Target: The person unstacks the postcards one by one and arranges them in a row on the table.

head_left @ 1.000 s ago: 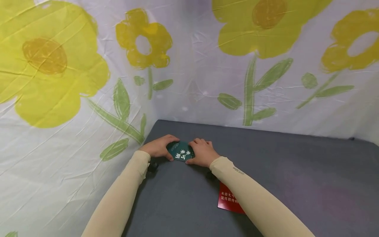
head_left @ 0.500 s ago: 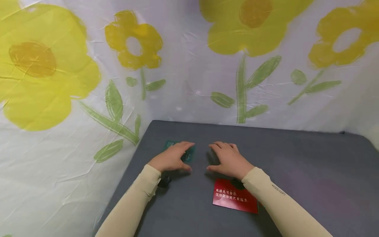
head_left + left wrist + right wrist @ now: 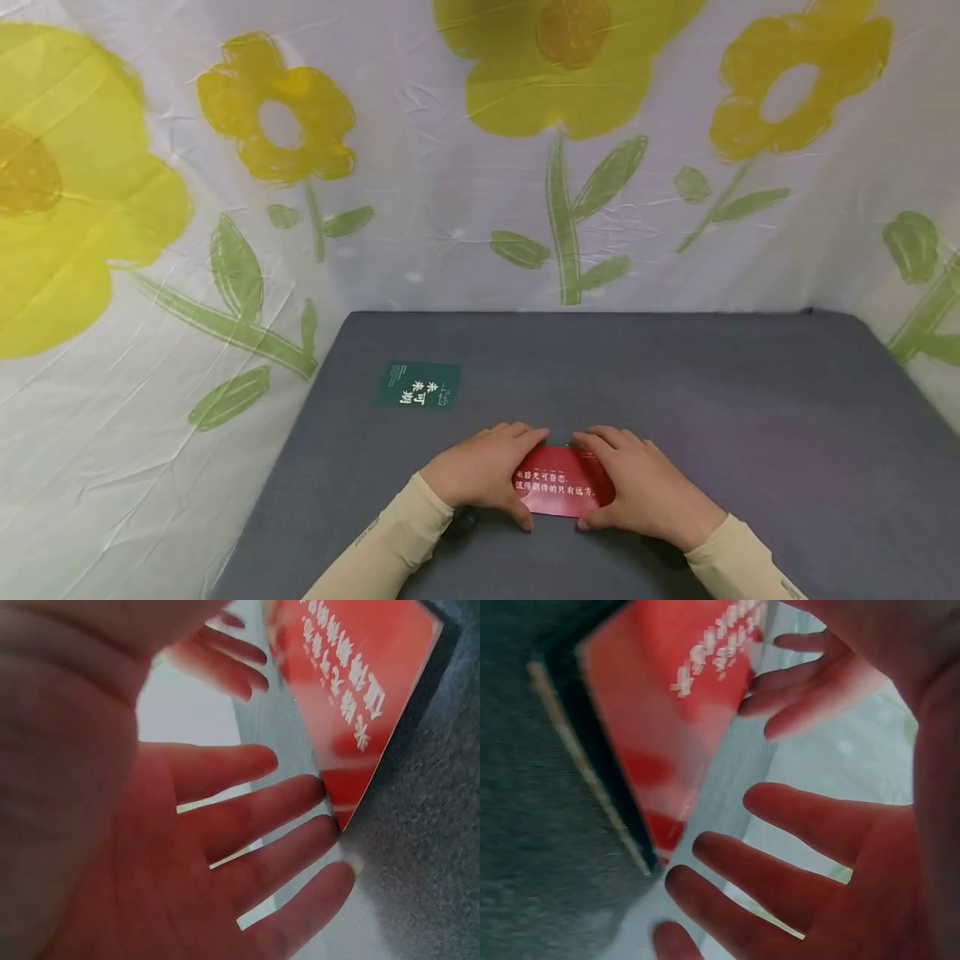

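A red card [image 3: 558,483] with white printed characters lies on the grey surface, between my two hands in the head view. In the right wrist view, a dark green edge [image 3: 604,750] shows beneath the red card. My left hand [image 3: 487,471] arches at its left side with spread fingers; in the left wrist view the fingertips [image 3: 313,787] are right at the card's corner. My right hand [image 3: 637,483] arches at the opposite side, its fingertips [image 3: 705,844] close to the card's edge. Both thumbs lie along the near edge.
A dark green card [image 3: 420,385] with white characters lies flat at the back left of the grey table [image 3: 750,400]. White cloth walls [image 3: 420,208] with yellow flowers rise behind and to the left and right.
Both hands have left the green card at the back left and come nearer and to the right, now around the red card. The green card stays flat on the table.
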The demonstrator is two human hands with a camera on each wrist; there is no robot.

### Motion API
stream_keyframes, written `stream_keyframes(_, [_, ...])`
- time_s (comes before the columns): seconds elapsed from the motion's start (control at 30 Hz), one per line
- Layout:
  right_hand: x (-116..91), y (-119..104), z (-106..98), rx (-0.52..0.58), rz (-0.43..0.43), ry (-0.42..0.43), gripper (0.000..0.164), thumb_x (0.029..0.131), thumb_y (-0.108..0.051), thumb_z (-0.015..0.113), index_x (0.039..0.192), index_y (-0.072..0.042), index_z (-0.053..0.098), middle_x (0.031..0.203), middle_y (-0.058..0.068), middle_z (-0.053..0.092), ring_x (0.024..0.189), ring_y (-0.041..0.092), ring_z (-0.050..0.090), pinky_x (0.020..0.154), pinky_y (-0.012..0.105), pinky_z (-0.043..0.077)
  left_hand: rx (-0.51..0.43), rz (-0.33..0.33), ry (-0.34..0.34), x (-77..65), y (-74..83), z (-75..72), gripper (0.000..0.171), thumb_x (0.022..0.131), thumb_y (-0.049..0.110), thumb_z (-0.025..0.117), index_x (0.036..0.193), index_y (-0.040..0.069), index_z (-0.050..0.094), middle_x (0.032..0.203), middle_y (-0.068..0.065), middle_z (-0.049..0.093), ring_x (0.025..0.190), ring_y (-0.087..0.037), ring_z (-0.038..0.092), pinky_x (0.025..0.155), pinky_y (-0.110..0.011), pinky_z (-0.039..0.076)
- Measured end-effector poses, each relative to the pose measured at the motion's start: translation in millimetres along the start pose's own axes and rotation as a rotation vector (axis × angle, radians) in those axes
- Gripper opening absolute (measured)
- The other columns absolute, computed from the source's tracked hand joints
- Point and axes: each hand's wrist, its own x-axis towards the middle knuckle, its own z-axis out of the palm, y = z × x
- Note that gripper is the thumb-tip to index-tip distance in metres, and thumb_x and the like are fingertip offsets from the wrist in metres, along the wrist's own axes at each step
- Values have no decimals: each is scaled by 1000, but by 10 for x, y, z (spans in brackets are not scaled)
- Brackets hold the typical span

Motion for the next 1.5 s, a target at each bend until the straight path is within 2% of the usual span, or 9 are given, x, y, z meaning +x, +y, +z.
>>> stream_keyframes(0.17, [-75,40,58,13,29,-4,95,66,-43,102,148,-14,62,143,3,64,132,28,58,97,52,61,56,28,34,33,31,85,110,68,50,102,159,15,51,149,5,62,135,-17,58,115,-40,52])
stream_keyframes(0.37, [-89,90,99,-22,3,45,88,66,-37,102,143,-15,66,134,-4,65,125,20,59,89,43,63,158,50,48,83,77,141,107,71,50,100,159,15,51,146,5,61,129,-16,58,110,-34,54])
stream_keyframes(0.67, [-31,67,123,-4,-65,64,86,67,-36,101,142,-14,66,131,-5,65,121,19,59,91,43,62,138,24,48,11,24,113,97,74,45,98,156,16,55,141,5,60,123,-15,55,102,-28,56])
stream_keyframes(1.13, [-53,43,130,-29,-39,61,84,65,-40,102,138,-15,69,125,-9,66,115,12,58,89,38,62,156,31,40,9,30,109,95,74,44,97,156,19,55,140,6,59,123,-13,53,103,-32,49])
stream_keyframes(1.33, [-63,38,104,-45,-51,58,85,65,-43,102,139,-15,69,125,-8,67,118,15,60,93,43,62,137,50,29,15,-6,92,97,74,45,97,157,19,54,141,7,59,124,-12,53,101,-30,47])
stream_keyframes(1.5, [-7,35,68,-50,-67,30,85,68,-47,100,140,-14,68,126,-6,68,116,17,63,94,46,62,82,56,17,9,-75,32,97,75,43,96,158,17,53,144,6,61,127,-13,55,104,-33,47])
